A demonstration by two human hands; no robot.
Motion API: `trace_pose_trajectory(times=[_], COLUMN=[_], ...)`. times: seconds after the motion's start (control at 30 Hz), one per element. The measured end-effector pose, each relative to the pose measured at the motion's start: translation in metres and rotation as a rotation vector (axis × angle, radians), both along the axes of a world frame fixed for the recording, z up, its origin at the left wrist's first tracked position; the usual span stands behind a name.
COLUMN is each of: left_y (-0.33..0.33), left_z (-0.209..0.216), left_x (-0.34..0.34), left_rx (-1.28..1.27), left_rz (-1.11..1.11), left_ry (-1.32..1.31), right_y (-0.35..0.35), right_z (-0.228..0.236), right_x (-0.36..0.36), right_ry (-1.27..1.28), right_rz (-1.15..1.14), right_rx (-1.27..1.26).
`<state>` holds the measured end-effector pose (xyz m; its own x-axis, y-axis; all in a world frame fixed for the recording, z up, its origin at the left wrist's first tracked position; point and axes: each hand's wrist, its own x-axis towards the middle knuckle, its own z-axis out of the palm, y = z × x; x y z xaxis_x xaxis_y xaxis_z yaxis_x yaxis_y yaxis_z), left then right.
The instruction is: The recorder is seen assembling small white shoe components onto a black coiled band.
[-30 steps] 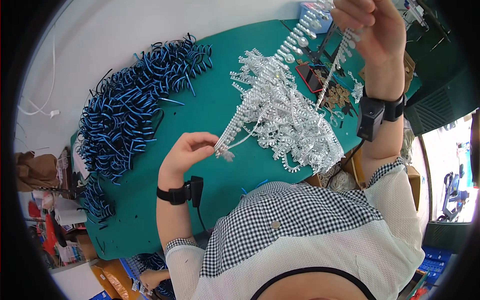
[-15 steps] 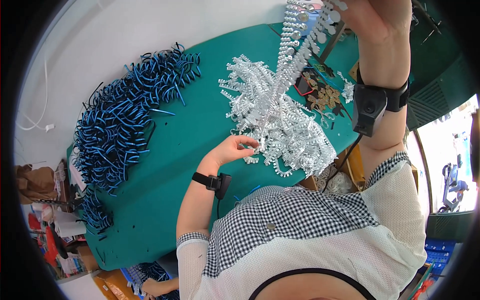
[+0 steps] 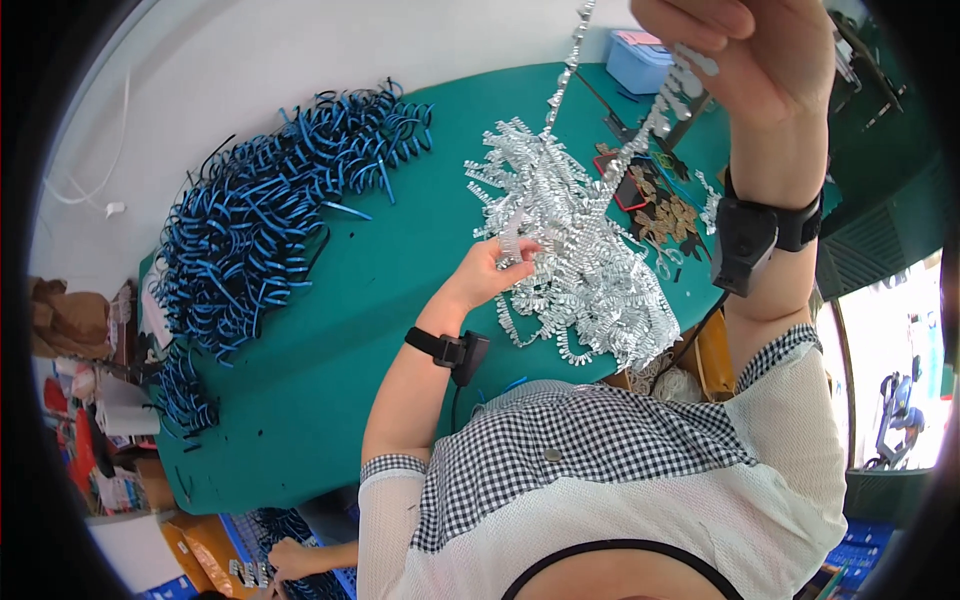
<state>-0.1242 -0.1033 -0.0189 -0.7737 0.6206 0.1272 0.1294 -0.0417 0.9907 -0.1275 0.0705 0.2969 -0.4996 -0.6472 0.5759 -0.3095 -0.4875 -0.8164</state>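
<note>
A: In the head view, what is different?

B: The left hand (image 3: 485, 275). A second ago it pinched a taut silver strip clear of the heap, toward 8 o'clock; now it has come in to the heap's edge, at about 9 o'clock from its middle.

A: Is it gripping anything?

B: I can't tell. Its thumb and fingers are half curled, and a blurred pale length crosses the fingertips.

A: And the right hand (image 3: 765, 50)?

B: Raised toward 1 o'clock, fingers bent closed on a silver strip (image 3: 657, 120) that drops to the silver heap (image 3: 590, 270). Another silver strand (image 3: 572, 60) climbs from the heap toward 12 o'clock and leaves the view.

A: So what does that mean for the handling?

B: I'd judge the stretch between the hands is over: the right alone seems to carry the strip, with the left down at the heap.

A: Where is the heap?

B: On the green desk (image 3: 320, 400), just off centre toward 2 o'clock; blue-black coils (image 3: 240, 240) lie toward 10.
</note>
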Motion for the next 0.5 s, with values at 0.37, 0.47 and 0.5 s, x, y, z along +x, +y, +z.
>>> trace_pose_trajectory(times=[0.37,0.47,0.5], left_y=[-0.158,-0.197,-0.206], left_z=[-0.039,-0.037,-0.037], left_x=[0.048,0.072,0.076], left_rx=[0.185,0.2,0.126], left_rz=[0.534,0.635,0.706], left_ry=[-0.13,-0.139,-0.106], right_y=[-0.023,-0.042,-0.049], right_z=[-0.039,-0.06,-0.063], right_x=[-0.014,-0.03,-0.03], right_ry=[-0.256,-0.278,-0.367], right_rz=[0.031,-0.004,-0.096], right_rx=[0.071,0.065,0.083])
